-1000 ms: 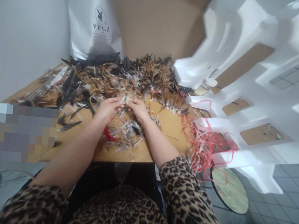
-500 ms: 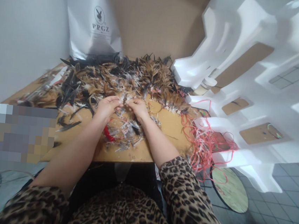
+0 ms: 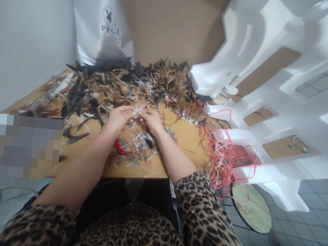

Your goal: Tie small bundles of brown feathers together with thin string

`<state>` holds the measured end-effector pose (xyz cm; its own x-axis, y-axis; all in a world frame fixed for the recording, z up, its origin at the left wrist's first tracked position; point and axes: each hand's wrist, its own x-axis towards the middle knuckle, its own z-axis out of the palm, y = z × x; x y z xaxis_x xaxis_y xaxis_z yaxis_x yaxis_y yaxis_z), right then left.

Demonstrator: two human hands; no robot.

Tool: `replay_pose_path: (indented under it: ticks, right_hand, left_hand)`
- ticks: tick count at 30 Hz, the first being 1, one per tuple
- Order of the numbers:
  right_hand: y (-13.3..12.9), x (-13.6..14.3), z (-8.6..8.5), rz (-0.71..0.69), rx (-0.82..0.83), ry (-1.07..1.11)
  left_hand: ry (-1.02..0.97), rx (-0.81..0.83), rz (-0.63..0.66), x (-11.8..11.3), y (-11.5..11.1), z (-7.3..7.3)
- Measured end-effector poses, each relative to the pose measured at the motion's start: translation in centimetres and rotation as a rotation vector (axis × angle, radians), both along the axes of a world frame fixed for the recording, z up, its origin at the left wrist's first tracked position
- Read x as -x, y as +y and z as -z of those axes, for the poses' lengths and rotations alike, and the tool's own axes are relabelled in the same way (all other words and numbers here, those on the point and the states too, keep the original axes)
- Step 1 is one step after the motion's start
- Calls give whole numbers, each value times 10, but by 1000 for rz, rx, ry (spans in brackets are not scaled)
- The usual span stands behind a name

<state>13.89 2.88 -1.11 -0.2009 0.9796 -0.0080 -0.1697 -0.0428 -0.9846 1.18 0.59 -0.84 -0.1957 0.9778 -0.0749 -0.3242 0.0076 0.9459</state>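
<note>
Pinching seems the step in hand: in the head view, a pale feather tuft [image 3: 137,107] is gripped between the closed fingertips of the left hand [image 3: 119,117] and right hand [image 3: 153,121], at the near edge of the feather pile [image 3: 118,80]. Next, fine finger control seems to be called for.

- Bag [image 3: 103,49], silver-white, at the rear, left of centre; all legible marking is on its front face;
- Emblem [image 3: 109,16]: black rabbit head with long ears, inside 1 thin oval outline; located above the lettering;
- Lettering [image 3: 110,30]: "PPGZ"; 4 dark serif capitals in 1 row;
- Circled mark [image 3: 115,25]: small, at lower right of the oval; enclosed character too small to read;
- Fine print [image 3: 111,38]: below the capitals; too small and blurred to read.
</note>
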Motion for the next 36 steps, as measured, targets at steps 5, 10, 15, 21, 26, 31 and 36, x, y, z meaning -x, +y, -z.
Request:
replay_pose_path:
  ticks: [5, 10, 15, 21, 26, 31, 36]
  right_hand:
    - [1, 0, 2, -42, 15, 15]
    - [2, 2, 4, -30, 58, 32]
    - [-1, 2, 0, -52, 140, 82]
    - [-3, -2, -4, -140, 161, 138]
    - [-3, -2, -4, -123, 140, 126]
    - [0, -1, 0, -138, 96, 144]
    - [0, -2, -1, -166, 92, 175]
  left_hand:
    - [-42, 9, -12, -1, -1, -1]
    - [10, 0, -17, 0, 0, 0]
    - [14, 2, -17, 2, -2, -5]
    - [-64, 56, -33, 5, -2, -7]
    - [-142, 49, -6, 9, 1, -2]
    - [-211, 49, 35, 9, 0, -5]
    - [-295, 63, 153, 11, -1, -7]
